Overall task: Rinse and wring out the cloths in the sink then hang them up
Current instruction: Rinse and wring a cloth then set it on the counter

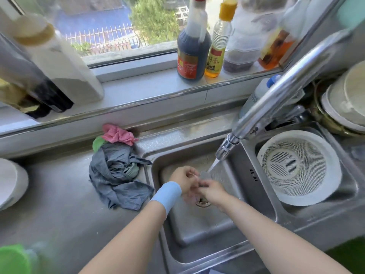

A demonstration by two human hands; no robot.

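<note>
Both my hands are over the left sink basin (pixel 197 230), under water running from the faucet (pixel 276 99). My left hand (pixel 184 179), with a light blue wristband, and my right hand (pixel 212 189) meet at the fingertips in the stream, fingers loosely curled, above the drain (pixel 203 202). I see no cloth between them. A pinkish blur lies under them. A crumpled grey-blue cloth (pixel 118 175) lies on the counter left of the sink. Behind it are a pink cloth (pixel 118 134) and a green cloth (pixel 97 143).
A white colander (pixel 298 169) fills the right basin, with stacked dishes (pixel 347 103) behind it. Sauce bottles (pixel 192 46) and containers line the windowsill. A white bowl (pixel 9 182) sits at the counter's left edge, and a green object (pixel 13 260) at the lower left.
</note>
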